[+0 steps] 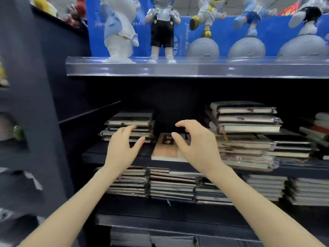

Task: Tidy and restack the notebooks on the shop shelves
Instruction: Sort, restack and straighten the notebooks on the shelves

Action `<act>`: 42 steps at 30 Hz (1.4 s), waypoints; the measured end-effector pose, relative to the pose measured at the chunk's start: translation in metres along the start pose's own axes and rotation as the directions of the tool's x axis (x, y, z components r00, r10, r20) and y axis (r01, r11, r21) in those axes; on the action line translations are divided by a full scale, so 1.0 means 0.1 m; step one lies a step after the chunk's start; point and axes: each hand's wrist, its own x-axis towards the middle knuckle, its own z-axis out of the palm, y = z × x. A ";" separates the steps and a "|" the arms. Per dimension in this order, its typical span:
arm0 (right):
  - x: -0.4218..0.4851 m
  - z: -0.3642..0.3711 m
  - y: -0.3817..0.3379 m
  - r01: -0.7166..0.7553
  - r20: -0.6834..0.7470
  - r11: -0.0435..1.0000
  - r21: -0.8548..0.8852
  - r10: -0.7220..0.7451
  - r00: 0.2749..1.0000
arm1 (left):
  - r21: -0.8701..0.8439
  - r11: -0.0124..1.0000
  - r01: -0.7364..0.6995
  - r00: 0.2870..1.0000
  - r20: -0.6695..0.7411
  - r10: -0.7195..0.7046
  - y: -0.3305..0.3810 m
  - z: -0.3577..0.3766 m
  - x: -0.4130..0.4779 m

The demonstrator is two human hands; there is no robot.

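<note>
1. The tan notebook [165,151] lay flat, alone on the middle shelf [92,155]; left stack [130,122] at its ten o'clock, ragged right stack [247,129] at three.
2. Left hand [122,148] and right hand [197,147] flanked it at nine and three, fingers spread, holding nothing.
3. Likely step: reaching for it; next, close on its edges and lift it onto a stack.

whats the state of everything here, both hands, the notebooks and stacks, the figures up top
left hand, open, fingers spread in front of the left stack, holding nothing
right hand, open, fingers loosely curved over the tan notebook, gripping nothing
tan notebook, closed, lying flat alone between the two stacks
left stack, short, slightly uneven
right stack, tall, crooked, some in plastic wrap
lower-shelf stacks, side by side, fairly even
figurines, upright on the top shelf
</note>
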 end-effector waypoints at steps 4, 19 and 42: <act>0.35 0.51 -0.19 -0.305 0.300 0.947 0.099 0.264 0.917 | 0.061 0.989 0.133 0.989 -0.081 -0.127 -0.46 -0.21 0.16; 1.20 1.44 -0.16 -0.713 0.257 0.681 0.165 0.668 0.698 | -0.430 0.807 0.405 0.878 0.428 -0.213 -1.12 -0.14 0.82; 1.04 0.93 0.20 -0.918 0.508 0.162 0.361 0.792 0.340 | -0.268 0.759 0.593 0.794 0.347 -0.498 -1.04 -0.13 0.97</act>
